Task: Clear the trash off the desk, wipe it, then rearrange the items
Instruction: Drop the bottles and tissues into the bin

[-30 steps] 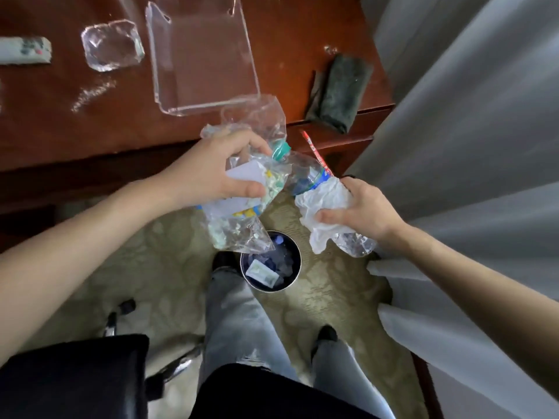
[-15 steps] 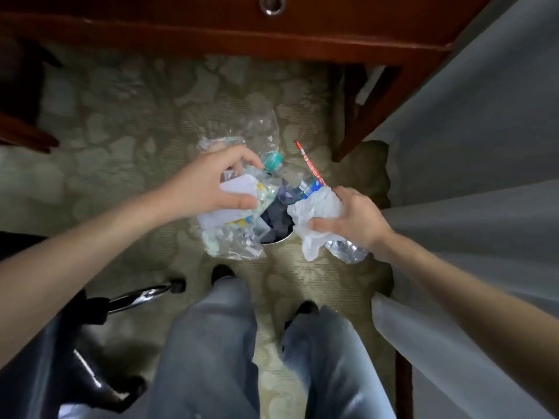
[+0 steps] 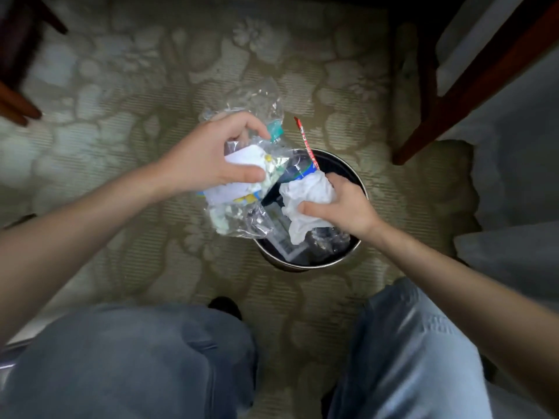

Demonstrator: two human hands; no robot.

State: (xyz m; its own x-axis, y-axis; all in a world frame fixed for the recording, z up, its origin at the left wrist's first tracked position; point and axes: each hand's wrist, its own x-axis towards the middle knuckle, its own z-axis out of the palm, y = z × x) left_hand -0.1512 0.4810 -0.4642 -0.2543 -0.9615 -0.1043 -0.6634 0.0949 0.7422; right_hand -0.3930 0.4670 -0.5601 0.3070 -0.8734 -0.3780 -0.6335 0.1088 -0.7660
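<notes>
Left grip (image 3: 211,155) closed round a clear plastic bag (image 3: 242,216) stuffed with paper and wrappers, just above the left edge of the bin (image 3: 302,267). Right grip (image 3: 338,204) clenched on a crumpled white tissue (image 3: 305,195) and a plastic bottle (image 3: 299,172), directly over the bin's opening.

White tissue (image 3: 305,192), floral beige carpet (image 3: 151,86)

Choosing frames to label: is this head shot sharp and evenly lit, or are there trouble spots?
Head view: left hand, right hand, the plastic bag and tissue at the bin read fairly sharp; the jeans below are soft; top corners fall dark; wide-angle stretches the edges; the bag glints.
</notes>
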